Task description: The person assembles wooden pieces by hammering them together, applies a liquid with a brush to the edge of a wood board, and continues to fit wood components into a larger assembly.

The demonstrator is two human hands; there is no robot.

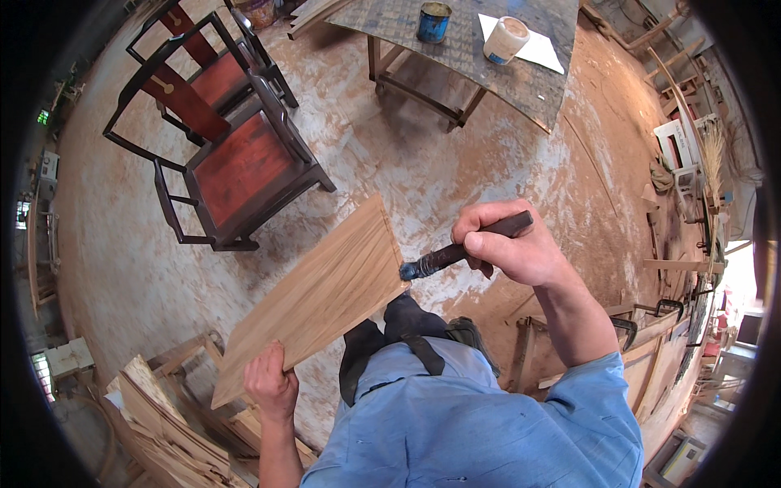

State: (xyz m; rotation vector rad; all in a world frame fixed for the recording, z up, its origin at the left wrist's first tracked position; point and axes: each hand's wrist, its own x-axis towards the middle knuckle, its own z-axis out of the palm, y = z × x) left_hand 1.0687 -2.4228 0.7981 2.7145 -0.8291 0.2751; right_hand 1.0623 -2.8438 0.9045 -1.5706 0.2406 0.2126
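A flat wooden board [317, 293] with pale brown grain is held up aslant in front of my body. My left hand [272, 381] is closed round its lower left edge, thumb on the upper face. My right hand [512, 244] is closed round a dark stick-like tool [446, 256] with a ringed neck and a rounded bluish tip. That tip meets the board's right end near its near corner. Whether the tip is bristle or metal I cannot make out.
Two dark wooden armchairs with red seats stand at upper left, the nearer chair [244, 171] in full view. A worktable [521, 81] ahead bears a blue can [434, 23], a white jar [506, 41] and paper. Wood offcuts [163, 423] lie at lower left; a wooden frame [643, 342] stands at right.
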